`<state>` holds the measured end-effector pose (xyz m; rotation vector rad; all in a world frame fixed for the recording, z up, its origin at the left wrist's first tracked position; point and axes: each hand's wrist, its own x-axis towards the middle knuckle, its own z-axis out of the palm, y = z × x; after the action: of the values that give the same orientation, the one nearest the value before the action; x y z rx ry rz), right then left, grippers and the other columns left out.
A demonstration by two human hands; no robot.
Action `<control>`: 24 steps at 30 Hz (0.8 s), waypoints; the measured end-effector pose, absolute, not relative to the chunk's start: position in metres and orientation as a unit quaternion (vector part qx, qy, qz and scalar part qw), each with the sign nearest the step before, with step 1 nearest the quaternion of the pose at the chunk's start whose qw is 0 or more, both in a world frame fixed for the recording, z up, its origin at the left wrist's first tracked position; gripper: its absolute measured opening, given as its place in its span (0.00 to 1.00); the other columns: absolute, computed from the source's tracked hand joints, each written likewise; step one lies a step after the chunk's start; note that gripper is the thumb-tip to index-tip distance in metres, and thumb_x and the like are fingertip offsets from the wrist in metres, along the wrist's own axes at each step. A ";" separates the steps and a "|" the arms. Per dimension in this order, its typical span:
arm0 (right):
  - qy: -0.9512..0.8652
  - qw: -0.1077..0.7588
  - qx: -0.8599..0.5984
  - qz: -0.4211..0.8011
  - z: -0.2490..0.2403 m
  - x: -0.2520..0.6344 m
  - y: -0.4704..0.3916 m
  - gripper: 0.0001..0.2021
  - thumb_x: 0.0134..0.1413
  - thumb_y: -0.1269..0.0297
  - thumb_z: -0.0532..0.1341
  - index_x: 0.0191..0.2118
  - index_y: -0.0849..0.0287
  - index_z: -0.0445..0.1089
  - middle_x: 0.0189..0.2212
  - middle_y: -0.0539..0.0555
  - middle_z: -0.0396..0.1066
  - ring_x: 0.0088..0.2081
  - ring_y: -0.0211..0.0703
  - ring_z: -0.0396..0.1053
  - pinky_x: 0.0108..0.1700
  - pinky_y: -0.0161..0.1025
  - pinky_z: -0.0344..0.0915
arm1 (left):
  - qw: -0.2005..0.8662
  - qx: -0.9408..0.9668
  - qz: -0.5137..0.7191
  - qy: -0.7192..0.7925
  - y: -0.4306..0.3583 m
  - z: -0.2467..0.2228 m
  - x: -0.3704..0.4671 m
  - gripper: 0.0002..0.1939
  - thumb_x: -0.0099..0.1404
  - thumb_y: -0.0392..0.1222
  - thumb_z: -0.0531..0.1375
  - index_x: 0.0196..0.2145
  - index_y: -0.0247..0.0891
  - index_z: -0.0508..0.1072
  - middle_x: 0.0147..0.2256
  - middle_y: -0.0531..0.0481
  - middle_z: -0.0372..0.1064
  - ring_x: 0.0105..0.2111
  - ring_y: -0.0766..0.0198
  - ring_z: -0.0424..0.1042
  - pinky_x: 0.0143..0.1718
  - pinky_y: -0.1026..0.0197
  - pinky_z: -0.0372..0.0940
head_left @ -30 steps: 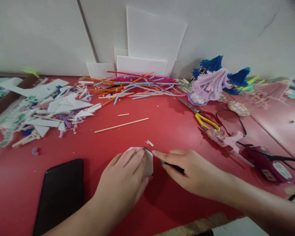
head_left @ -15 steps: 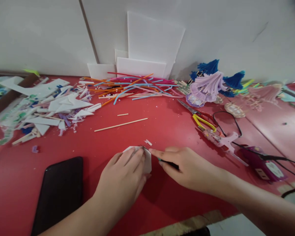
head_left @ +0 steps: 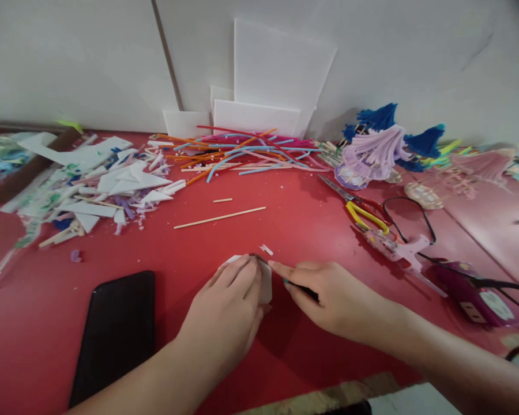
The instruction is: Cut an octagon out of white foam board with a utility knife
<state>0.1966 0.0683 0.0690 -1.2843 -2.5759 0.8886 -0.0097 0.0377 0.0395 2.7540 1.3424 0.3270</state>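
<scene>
My left hand (head_left: 225, 311) grips a small white foam board piece (head_left: 266, 286) with angled corners, its fingers closed over the top and covering most of it. In my right hand (head_left: 324, 294) is a craft knife (head_left: 305, 291) with a dark handle, the index finger stretched along it. The thin blade lies at the upper right edge of the foam piece, beside my left fingertips; its exact contact is hard to see. A tiny white offcut (head_left: 266, 249) rests just beyond the blade.
On the red table (head_left: 155, 248) lie a black phone (head_left: 115, 334), wooden sticks (head_left: 220, 217), foam scraps (head_left: 130, 177) and coloured pipe cleaners (head_left: 242, 151). Scissors (head_left: 337, 187), yellow-handled pliers (head_left: 365, 219), a pink glue gun (head_left: 409, 251) and a purple power strip (head_left: 471, 300) sit at right.
The view has shifted slightly, so everything appears a little further right. Both hands keep their hold, and the blade has barely moved along the foam's edge.
</scene>
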 end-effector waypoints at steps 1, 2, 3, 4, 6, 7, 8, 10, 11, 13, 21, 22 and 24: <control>-0.852 0.060 -0.430 0.293 0.068 0.198 0.067 0.23 0.60 0.72 0.51 0.60 0.63 0.66 0.30 0.57 0.75 0.30 0.44 0.72 0.33 0.39 0.66 | 0.032 0.893 0.104 0.437 0.037 0.040 -0.010 0.24 0.63 0.37 0.55 0.56 0.24 0.65 0.51 0.38 0.70 0.53 0.45 0.67 0.56 0.45 0.64; -0.852 0.057 -0.432 0.290 0.067 0.199 0.064 0.23 0.60 0.72 0.51 0.60 0.63 0.66 0.30 0.57 0.75 0.30 0.45 0.73 0.33 0.40 0.66 | 0.033 0.892 0.103 0.439 0.037 0.040 -0.010 0.23 0.64 0.37 0.55 0.55 0.24 0.66 0.51 0.38 0.70 0.54 0.45 0.67 0.56 0.45 0.64; -0.852 0.055 -0.435 0.286 0.066 0.201 0.062 0.24 0.60 0.71 0.51 0.60 0.63 0.66 0.31 0.58 0.75 0.31 0.45 0.73 0.34 0.40 0.67 | 0.034 0.892 0.105 0.439 0.036 0.040 -0.010 0.23 0.64 0.38 0.55 0.55 0.25 0.66 0.51 0.38 0.70 0.53 0.46 0.67 0.56 0.45 0.65; -0.853 0.054 -0.436 0.283 0.065 0.204 0.059 0.24 0.60 0.71 0.50 0.61 0.62 0.65 0.31 0.58 0.76 0.31 0.46 0.74 0.35 0.41 0.68 | 0.033 0.891 0.108 0.440 0.036 0.041 -0.011 0.23 0.64 0.38 0.55 0.55 0.25 0.67 0.51 0.38 0.70 0.53 0.46 0.67 0.56 0.46 0.65; -0.855 0.056 -0.434 0.281 0.063 0.211 0.052 0.24 0.61 0.71 0.50 0.61 0.61 0.64 0.34 0.59 0.77 0.34 0.46 0.75 0.37 0.42 0.69 | 0.030 0.891 0.117 0.438 0.035 0.041 -0.011 0.23 0.65 0.40 0.56 0.55 0.25 0.67 0.51 0.37 0.70 0.52 0.46 0.68 0.55 0.45 0.65; -0.854 0.059 -0.433 0.282 0.062 0.215 0.048 0.24 0.61 0.71 0.50 0.61 0.61 0.64 0.36 0.59 0.77 0.35 0.46 0.75 0.39 0.42 0.70 | 0.028 0.891 0.122 0.436 0.035 0.041 -0.011 0.23 0.65 0.40 0.56 0.55 0.25 0.67 0.51 0.37 0.70 0.52 0.46 0.68 0.55 0.45 0.66; -0.853 0.060 -0.434 0.285 0.061 0.219 0.043 0.24 0.61 0.71 0.50 0.62 0.60 0.64 0.37 0.59 0.77 0.36 0.46 0.75 0.40 0.42 0.70 | 0.025 0.892 0.128 0.434 0.036 0.040 -0.012 0.23 0.65 0.41 0.56 0.54 0.24 0.67 0.51 0.37 0.70 0.52 0.45 0.68 0.54 0.45 0.66; -0.846 0.056 -0.441 0.294 0.061 0.227 0.034 0.24 0.60 0.72 0.50 0.61 0.60 0.64 0.40 0.60 0.77 0.38 0.46 0.75 0.42 0.42 0.71 | 0.017 0.892 0.140 0.430 0.037 0.040 -0.012 0.23 0.65 0.42 0.56 0.53 0.24 0.67 0.51 0.36 0.71 0.51 0.45 0.69 0.53 0.45 0.67; -0.842 0.053 -0.446 0.297 0.061 0.230 0.031 0.24 0.61 0.72 0.50 0.61 0.59 0.64 0.40 0.59 0.77 0.37 0.45 0.75 0.41 0.41 0.71 | 0.013 0.891 0.145 0.429 0.037 0.040 -0.011 0.22 0.65 0.42 0.56 0.53 0.24 0.68 0.50 0.35 0.71 0.51 0.45 0.69 0.52 0.45 0.68; -0.837 0.049 -0.453 0.304 0.062 0.235 0.026 0.24 0.61 0.72 0.50 0.62 0.58 0.63 0.40 0.59 0.77 0.37 0.44 0.75 0.41 0.41 0.72 | 0.006 0.891 0.149 0.429 0.038 0.041 -0.011 0.21 0.66 0.41 0.54 0.52 0.24 0.68 0.49 0.35 0.71 0.50 0.45 0.70 0.50 0.45 0.69; -0.800 0.192 -0.483 0.299 0.063 0.243 0.051 0.21 0.62 0.67 0.54 0.60 0.58 0.67 0.45 0.60 0.77 0.42 0.47 0.75 0.44 0.43 0.71 | 0.054 0.887 0.051 0.455 0.040 0.055 -0.016 0.18 0.66 0.32 0.50 0.52 0.31 0.68 0.49 0.38 0.71 0.47 0.47 0.71 0.45 0.47 0.69; -0.781 0.221 -0.500 0.301 0.061 0.242 0.059 0.21 0.61 0.66 0.55 0.59 0.57 0.68 0.47 0.59 0.76 0.44 0.49 0.75 0.46 0.45 0.70 | 0.064 0.883 0.036 0.463 0.045 0.059 -0.017 0.18 0.65 0.31 0.50 0.52 0.32 0.68 0.48 0.38 0.71 0.45 0.48 0.72 0.43 0.47 0.69; -0.729 0.280 -0.534 0.323 0.058 0.238 0.076 0.20 0.59 0.62 0.58 0.56 0.56 0.71 0.45 0.58 0.77 0.42 0.50 0.75 0.43 0.46 0.71 | 0.080 0.873 0.025 0.480 0.065 0.066 -0.017 0.17 0.65 0.29 0.50 0.50 0.34 0.69 0.45 0.39 0.72 0.42 0.49 0.72 0.40 0.49 0.68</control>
<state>0.2376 0.0759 0.0577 -1.4332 -1.9553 0.8654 -0.0166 0.0646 0.0662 2.6110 1.4360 0.0754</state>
